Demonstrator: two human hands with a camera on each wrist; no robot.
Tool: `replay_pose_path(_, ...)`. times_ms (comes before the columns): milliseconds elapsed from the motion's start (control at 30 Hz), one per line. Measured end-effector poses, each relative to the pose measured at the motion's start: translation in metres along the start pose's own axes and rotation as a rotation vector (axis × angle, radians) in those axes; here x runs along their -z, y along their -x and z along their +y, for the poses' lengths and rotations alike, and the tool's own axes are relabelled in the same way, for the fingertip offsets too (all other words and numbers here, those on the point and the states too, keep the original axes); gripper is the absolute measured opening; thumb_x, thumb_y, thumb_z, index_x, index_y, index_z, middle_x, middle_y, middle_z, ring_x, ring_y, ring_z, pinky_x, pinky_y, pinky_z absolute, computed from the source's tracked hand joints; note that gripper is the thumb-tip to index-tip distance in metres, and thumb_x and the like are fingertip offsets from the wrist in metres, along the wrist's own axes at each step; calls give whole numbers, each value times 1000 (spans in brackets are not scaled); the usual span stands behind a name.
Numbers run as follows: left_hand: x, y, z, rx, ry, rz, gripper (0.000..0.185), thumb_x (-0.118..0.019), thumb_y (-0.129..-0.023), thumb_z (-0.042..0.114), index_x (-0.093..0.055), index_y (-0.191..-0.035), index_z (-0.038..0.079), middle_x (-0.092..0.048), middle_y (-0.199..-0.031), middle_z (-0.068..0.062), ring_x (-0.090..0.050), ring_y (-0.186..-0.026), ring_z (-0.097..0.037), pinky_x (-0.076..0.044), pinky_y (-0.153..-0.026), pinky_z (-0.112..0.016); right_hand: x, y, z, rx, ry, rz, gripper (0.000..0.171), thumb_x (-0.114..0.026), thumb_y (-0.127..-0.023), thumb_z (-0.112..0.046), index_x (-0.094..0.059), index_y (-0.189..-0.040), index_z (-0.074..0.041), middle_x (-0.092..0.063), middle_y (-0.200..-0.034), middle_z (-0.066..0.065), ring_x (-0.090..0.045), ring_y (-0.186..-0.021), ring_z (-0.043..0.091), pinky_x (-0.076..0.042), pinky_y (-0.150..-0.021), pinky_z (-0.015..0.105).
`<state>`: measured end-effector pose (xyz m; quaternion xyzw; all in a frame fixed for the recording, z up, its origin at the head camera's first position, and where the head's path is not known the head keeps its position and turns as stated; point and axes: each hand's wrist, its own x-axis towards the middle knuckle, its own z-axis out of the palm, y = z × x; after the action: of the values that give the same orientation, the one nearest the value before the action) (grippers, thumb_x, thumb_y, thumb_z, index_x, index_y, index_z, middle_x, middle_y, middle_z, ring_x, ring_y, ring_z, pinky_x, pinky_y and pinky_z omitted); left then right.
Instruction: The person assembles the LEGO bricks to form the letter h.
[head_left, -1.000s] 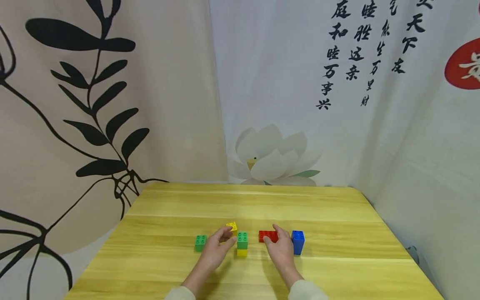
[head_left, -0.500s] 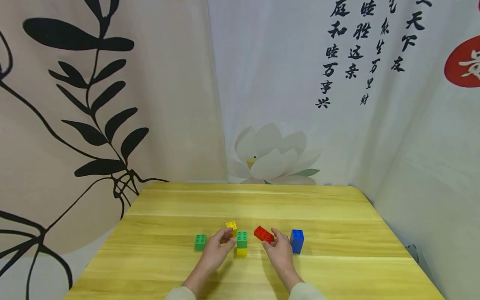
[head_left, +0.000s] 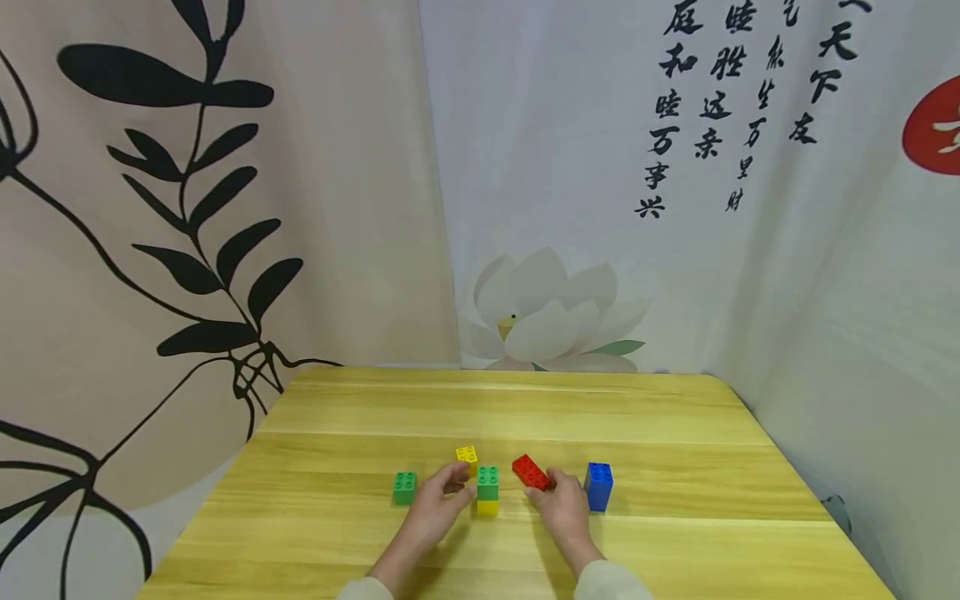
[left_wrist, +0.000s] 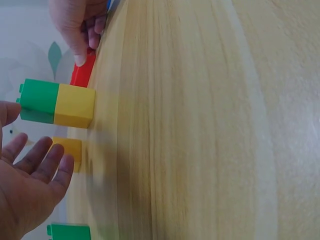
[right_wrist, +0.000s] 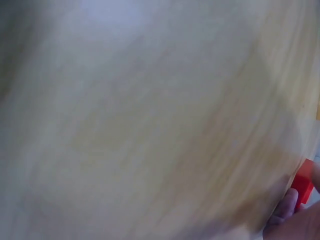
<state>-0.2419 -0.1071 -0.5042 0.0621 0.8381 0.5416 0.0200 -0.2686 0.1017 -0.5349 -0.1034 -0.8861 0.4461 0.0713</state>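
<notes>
My right hand [head_left: 564,510] pinches the near end of a red toy building brick [head_left: 528,470] between thumb and fingers; the brick lies at a slant. In the right wrist view only the red brick's [right_wrist: 303,181] end shows, at the lower right edge. My left hand [head_left: 433,507] has loosely bent fingers and holds nothing. Its thumb is close beside a standing stack, a green brick [head_left: 487,482] on top of a yellow brick [head_left: 487,507]. Just beyond its fingertips sits a second yellow brick [head_left: 467,454], partly covered by them in the left wrist view.
Left of my left hand stands another green brick [head_left: 405,487]. A tall blue block [head_left: 599,487] is right beside my right hand. All stand on a wooden table [head_left: 675,558], with a printed curtain [head_left: 360,208] behind its far edge.
The red brick lay straight across the table a second ago; my right fingers have taken hold of it and turned it to a slant. My left hand has stayed beside the stack.
</notes>
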Motion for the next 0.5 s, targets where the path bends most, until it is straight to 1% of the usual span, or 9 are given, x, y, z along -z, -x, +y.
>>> replay_pose_path(167, -2, -1, -1, 12, 15, -25, 55, -69, -91, 28, -52, -138, 5, -60, -132, -17, -58, -120, -35, -53, -97, -47, 1, 1, 0, -8, 19, 3, 41, -77, -82, -13, -67, -118, 5, -71, -111, 20, -65, -98, 29, -53, -83, 45)
replay_pose_path(367, -5, -4, -3, 15, 20, -56, 61, -70, -89, 38, -51, -139, 8, -59, -133, -16, -58, -121, -36, -53, -96, -46, 2, 2, 1, -17, -9, 0, 41, -75, -85, -17, -67, -120, 3, -68, -117, 20, -64, -106, 32, -53, -88, 47)
replay_pose_path(433, -5, -4, -3, 15, 18, -61, 62, -69, -90, 40, -51, -140, 8, -59, -133, -15, -58, -121, -35, -53, -96, -46, 3, 3, 0, -6, -24, -6, 41, -75, -86, -18, -67, -120, 3, -69, -117, 20, -65, -106, 32, -54, -88, 46)
replay_pose_path(500, -5, -5, -4, 9, 22, -64, 63, -68, -91, 41, -50, -141, 7, -60, -133, -16, -58, -120, -35, -53, -96, -46, 3, 4, 0, 3, -34, -13, 40, -75, -86, -19, -67, -119, 3, -69, -114, 19, -66, -102, 29, -55, -84, 43)
